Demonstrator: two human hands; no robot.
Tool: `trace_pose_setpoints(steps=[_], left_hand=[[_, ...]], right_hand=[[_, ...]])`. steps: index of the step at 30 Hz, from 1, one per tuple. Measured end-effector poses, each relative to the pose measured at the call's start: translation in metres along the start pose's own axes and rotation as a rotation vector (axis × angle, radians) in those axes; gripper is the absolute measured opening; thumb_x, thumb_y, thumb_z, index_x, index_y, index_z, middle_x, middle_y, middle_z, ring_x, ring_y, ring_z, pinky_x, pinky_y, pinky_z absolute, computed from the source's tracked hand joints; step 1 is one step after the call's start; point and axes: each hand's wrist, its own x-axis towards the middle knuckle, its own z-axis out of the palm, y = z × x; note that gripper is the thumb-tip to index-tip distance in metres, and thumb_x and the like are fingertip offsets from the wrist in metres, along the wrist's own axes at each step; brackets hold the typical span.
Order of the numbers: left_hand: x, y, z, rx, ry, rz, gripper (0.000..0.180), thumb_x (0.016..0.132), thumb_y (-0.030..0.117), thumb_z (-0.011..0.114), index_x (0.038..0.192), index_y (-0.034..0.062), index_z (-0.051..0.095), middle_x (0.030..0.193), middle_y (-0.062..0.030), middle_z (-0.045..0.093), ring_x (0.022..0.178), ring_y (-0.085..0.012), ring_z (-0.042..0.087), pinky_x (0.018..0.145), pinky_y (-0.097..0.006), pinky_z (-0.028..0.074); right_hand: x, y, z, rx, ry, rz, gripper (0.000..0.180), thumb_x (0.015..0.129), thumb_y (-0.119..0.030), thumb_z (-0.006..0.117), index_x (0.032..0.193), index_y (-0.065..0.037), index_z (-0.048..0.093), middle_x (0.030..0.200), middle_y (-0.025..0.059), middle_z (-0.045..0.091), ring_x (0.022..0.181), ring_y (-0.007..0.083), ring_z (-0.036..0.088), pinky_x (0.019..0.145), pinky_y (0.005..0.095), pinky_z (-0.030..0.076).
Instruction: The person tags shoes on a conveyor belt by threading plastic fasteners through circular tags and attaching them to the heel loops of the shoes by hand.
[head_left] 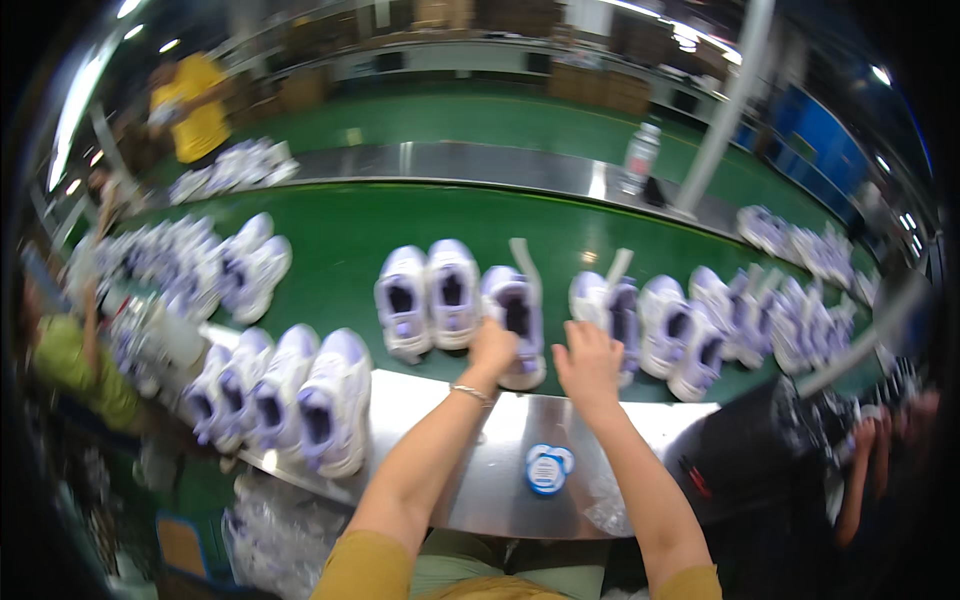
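Note:
My left hand [492, 347] is closed at the near left side of a white and lilac sneaker [533, 345]. From that sneaker a pale strip [526, 262] sticks up. Just right of it, my right hand [588, 362], fingers apart, reaches to the near end of another white sneaker [588, 295], with a lilac one [625, 325] close beside it. Whether the right fingertips touch the shoe I cannot tell. A matching pair of sneakers [428, 295] stands to the left of my left hand.
Several sneakers [335, 400] line the metal ledge [480, 490] at left; round blue-white labels [546, 470] and clear plastic [607, 505] lie on it. More shoes [690, 335] cover the green belt [340, 230] at right. A bottle [640, 158] stands beyond. A yellow-shirted person [195, 105] is far left.

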Motion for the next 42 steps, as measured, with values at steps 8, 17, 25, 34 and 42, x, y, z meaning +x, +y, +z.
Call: trace_pose_setpoints(steps=[8,17,25,34,42], left_hand=[[-0.119,0.040,-0.037,0.077,0.165,0.389,0.052,0.079,0.009,0.050,0.128,-0.0076,0.038,0.098,-0.0276,0.055,0.090,-0.0444,0.053,0.077,-0.052,0.044],[-0.176,-0.039,-0.081,-0.077,0.012,0.220,0.054,0.077,0.003,0.048,0.129,-0.0092,0.036,0.102,-0.0298,0.053,0.093,-0.0449,0.053,0.083,-0.048,0.043],[-0.185,-0.056,-0.079,-0.151,0.040,0.313,0.049,0.084,0.008,0.044,0.133,0.0015,0.042,0.113,-0.0323,0.051,0.101,-0.0461,0.051,0.092,-0.045,0.041],[-0.182,-0.109,-0.083,-0.355,0.103,0.414,0.066,0.070,-0.006,0.052,0.134,-0.0093,0.034,0.138,-0.0284,0.036,0.133,-0.0366,0.031,0.112,-0.036,0.021],[-0.214,-0.067,-0.107,-0.083,0.071,0.567,0.065,0.069,-0.012,0.041,0.133,-0.0091,0.036,0.134,-0.0360,0.033,0.127,-0.0470,0.033,0.109,-0.044,0.027]], right_hand=[[0.006,-0.059,-0.059,0.215,0.164,-0.174,0.048,0.076,-0.002,0.062,0.123,-0.004,0.051,0.101,0.0184,0.053,0.093,0.0366,0.054,0.078,0.0410,0.046],[-0.026,-0.104,-0.051,0.232,-0.257,-0.348,0.023,0.073,-0.002,0.061,0.096,-0.008,0.063,0.075,0.0181,0.057,0.067,0.0374,0.059,0.060,0.0459,0.046],[-0.066,-0.123,-0.058,0.004,-0.251,-0.702,0.018,0.071,-0.004,0.059,0.089,-0.005,0.065,0.078,0.0158,0.051,0.068,0.0329,0.055,0.053,0.0413,0.044],[-0.095,-0.153,-0.081,0.455,-0.136,-0.517,0.039,0.078,0.008,0.056,0.117,0.003,0.054,0.110,0.0232,0.057,0.079,0.0319,0.058,0.067,0.0363,0.048],[-0.095,-0.103,-0.068,0.767,-0.178,0.010,0.026,0.084,0.000,0.060,0.111,0.002,0.058,0.094,0.0081,0.054,0.076,0.0141,0.054,0.060,0.0248,0.044]])
